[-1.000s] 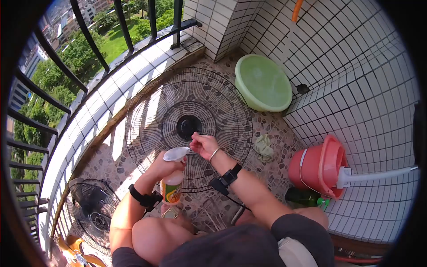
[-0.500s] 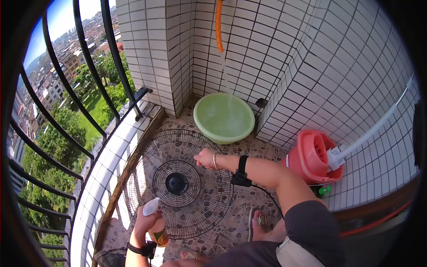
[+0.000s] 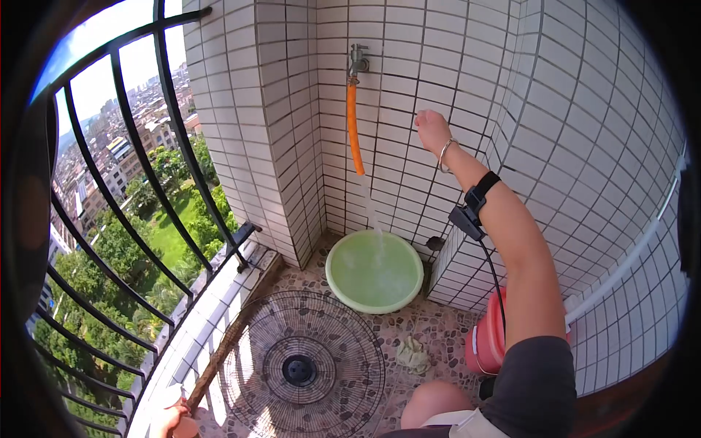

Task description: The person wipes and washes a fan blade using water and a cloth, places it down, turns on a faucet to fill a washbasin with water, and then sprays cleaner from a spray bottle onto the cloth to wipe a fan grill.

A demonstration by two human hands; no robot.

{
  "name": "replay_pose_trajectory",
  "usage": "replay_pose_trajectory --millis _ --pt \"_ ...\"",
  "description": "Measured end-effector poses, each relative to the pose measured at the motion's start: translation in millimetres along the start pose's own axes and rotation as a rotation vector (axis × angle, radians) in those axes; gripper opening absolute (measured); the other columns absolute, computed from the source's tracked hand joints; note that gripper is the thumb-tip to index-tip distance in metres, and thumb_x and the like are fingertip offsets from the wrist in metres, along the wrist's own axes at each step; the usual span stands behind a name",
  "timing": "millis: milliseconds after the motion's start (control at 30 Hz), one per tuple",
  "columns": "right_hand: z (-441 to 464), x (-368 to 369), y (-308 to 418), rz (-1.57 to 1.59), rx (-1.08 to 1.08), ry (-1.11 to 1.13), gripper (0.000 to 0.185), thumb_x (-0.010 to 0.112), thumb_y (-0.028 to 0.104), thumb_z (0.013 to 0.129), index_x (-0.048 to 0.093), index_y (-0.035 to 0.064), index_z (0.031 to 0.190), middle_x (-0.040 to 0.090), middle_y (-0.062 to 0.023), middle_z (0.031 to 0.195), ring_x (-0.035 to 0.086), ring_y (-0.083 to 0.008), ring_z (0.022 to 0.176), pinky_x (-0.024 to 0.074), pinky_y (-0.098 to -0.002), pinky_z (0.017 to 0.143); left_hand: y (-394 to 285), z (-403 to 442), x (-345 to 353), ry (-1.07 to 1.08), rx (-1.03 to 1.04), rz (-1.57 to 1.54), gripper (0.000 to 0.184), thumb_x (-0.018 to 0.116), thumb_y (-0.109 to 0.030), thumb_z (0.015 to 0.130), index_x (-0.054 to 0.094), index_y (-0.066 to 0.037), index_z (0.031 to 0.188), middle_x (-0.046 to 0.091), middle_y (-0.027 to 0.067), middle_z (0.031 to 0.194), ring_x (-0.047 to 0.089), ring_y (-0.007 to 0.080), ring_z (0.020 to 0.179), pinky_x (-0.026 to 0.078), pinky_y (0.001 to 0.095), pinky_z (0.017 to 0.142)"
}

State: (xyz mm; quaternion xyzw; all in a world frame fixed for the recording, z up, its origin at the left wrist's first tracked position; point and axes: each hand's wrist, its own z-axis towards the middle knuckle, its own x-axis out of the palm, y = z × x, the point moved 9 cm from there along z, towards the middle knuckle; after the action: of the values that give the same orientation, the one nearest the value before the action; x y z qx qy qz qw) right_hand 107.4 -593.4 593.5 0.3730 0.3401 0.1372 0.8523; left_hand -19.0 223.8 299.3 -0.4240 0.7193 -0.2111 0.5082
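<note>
My right hand (image 3: 433, 130) is raised in front of the tiled wall, right of the tap (image 3: 358, 60) and apart from it; its fingers are curled, with nothing visible in them. At the lower left edge, my left hand (image 3: 172, 420) is wrapped round a spray bottle (image 3: 175, 395) with a white head; most of the bottle is hidden or cut off. Between the hands, a round black wire fan grille (image 3: 331, 355) lies flat on the floor. Water runs from the orange hose (image 3: 354, 131) on the tap into a pale green basin (image 3: 331, 279) holding water.
A crumpled pale cloth (image 3: 414, 355) lies on the pebbled floor right of the grille. The red mop bucket (image 3: 482, 343) stands at the right, partly behind my arm, with a white mop handle (image 3: 621, 263) leaning there. Black railings (image 3: 139, 157) line the left side.
My right hand has risen from above the grille to beside the hose and tap. The view has tilted up, bringing the tap into sight. My left hand now shows lower and further left.
</note>
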Motion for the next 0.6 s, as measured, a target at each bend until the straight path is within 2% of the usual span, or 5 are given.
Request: replay_pose_trajectory --millis 100,267,367,433,600 --pt "53 14 61 -0.396 -0.360 -0.043 0.016 0.049 0.011 0.086 0.053 -0.0031 0.091 0.063 -0.0205 0.087 0.062 -0.0344 0.085 0.0497 -0.0404 0.074 -26 -34 -27 -0.086 -0.072 -0.052 0.025 0.066 0.006 0.061 0.060 0.002 0.085 0.062 0.0071 0.071 0.061 0.0158 0.064 0.050 0.0281 0.060" --pt "127 36 119 -0.625 -0.240 0.038 0.020 0.044 0.003 0.086 0.051 -0.0032 0.105 0.063 -0.0212 0.099 0.061 -0.0365 0.094 0.0502 -0.0421 0.081 -57 -97 -56 -0.200 -0.162 -0.157 0.026 0.066 0.006 0.061 0.059 0.002 0.086 0.062 0.0071 0.071 0.061 0.0160 0.064 0.050 0.0282 0.059" --pt "175 72 120 -0.719 -0.206 0.134 0.030 0.046 0.003 0.086 0.051 0.0041 0.115 0.061 -0.0209 0.107 0.058 -0.0337 0.106 0.0503 -0.0391 0.086 -67 -132 -64 -0.244 -0.200 -0.217 0.026 0.065 0.006 0.061 0.059 0.002 0.086 0.062 0.0071 0.071 0.061 0.0161 0.064 0.050 0.0282 0.059" --pt "172 104 151 -0.710 -0.487 0.137 0.014 0.044 0.001 0.083 0.053 0.0035 0.093 0.063 -0.0189 0.086 0.062 -0.0357 0.083 0.0491 -0.0417 0.072 -75 -151 -66 -0.259 -0.211 -0.257 0.027 0.065 0.006 0.061 0.059 0.002 0.087 0.061 0.0071 0.071 0.061 0.0162 0.064 0.050 0.0282 0.059" --pt "52 174 198 -0.539 -0.821 0.391 0.009 0.043 0.007 0.087 0.051 0.0042 0.086 0.058 -0.0142 0.072 0.057 -0.0309 0.069 0.0457 -0.0396 0.064 -83 -166 -36 -0.169 -0.234 -0.253 0.029 0.063 0.008 0.061 0.059 0.002 0.088 0.060 0.0071 0.071 0.060 0.0170 0.063 0.050 0.0285 0.059"
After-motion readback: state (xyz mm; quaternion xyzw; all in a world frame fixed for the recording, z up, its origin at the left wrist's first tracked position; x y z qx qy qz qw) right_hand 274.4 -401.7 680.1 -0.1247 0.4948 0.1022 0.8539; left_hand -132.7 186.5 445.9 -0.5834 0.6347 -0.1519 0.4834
